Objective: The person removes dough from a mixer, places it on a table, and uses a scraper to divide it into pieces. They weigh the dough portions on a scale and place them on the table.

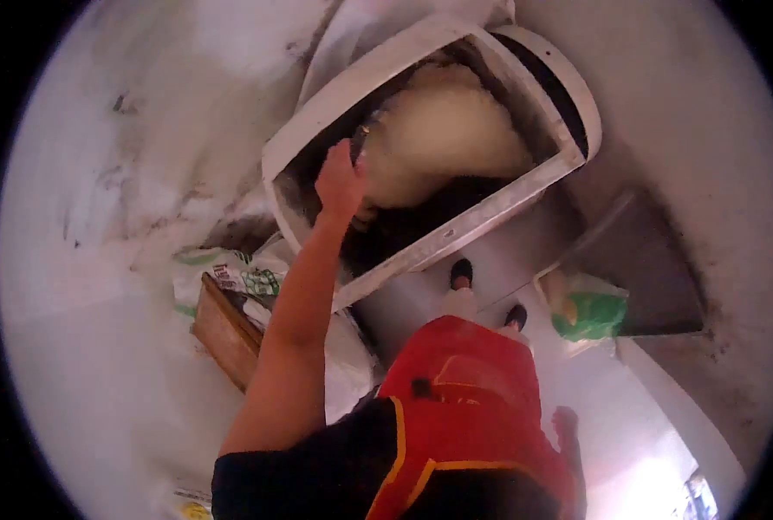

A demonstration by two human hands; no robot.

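My left hand (341, 184) reaches down inside a white-rimmed machine tub (395, 264). Its fingers are closed around a small dark object (359, 143), whose kind I cannot make out. Right beside these fingers lies a large, pale, smooth mass that looks like dough (443, 130), filling much of the tub's dark inside. My right hand (566, 423) hangs low at my right side, near the red apron (482, 390), and nothing large shows in it. It is too dim to see how its fingers are set.
Left of the tub, a printed white and green bag (261, 270) lies by a brown wooden board (224, 325). A green and white bag (590, 312) stands on the right, beside a dark grey panel (642, 269). My feet are on the tiled floor (499, 260) below the tub.
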